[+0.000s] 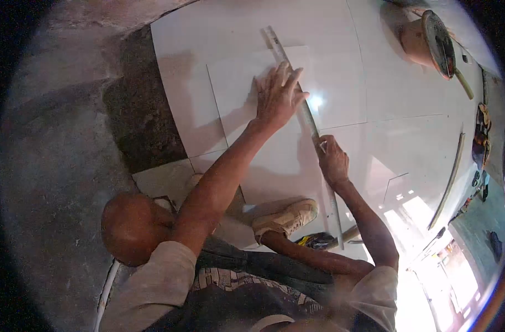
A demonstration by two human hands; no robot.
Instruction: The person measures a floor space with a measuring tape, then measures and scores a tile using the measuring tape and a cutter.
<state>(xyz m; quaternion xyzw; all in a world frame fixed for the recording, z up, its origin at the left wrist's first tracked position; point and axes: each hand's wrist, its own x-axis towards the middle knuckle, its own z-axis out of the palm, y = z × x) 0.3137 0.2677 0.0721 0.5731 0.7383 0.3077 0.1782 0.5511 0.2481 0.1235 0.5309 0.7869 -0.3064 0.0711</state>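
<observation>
A long, narrow metal straightedge (309,123) lies slantwise across a white tile (236,83). My left hand (277,98) presses down with fingers spread, its fingertips on or beside the straightedge's upper half. Lower down, my right hand (334,161) has its fingers bent and pinched together at the straightedge's edge. Whatever it pinches is too small or too hidden to make out. My shoe (288,217) rests on the tiles left of the straightedge's lower end.
A bucket (415,41) with a stick stands at the upper right. A thin strip (449,182) and assorted tools (482,133) lie to the right. Dark bare ground (139,105) borders the tiles on the left. A black-and-yellow item (316,240) lies near my leg.
</observation>
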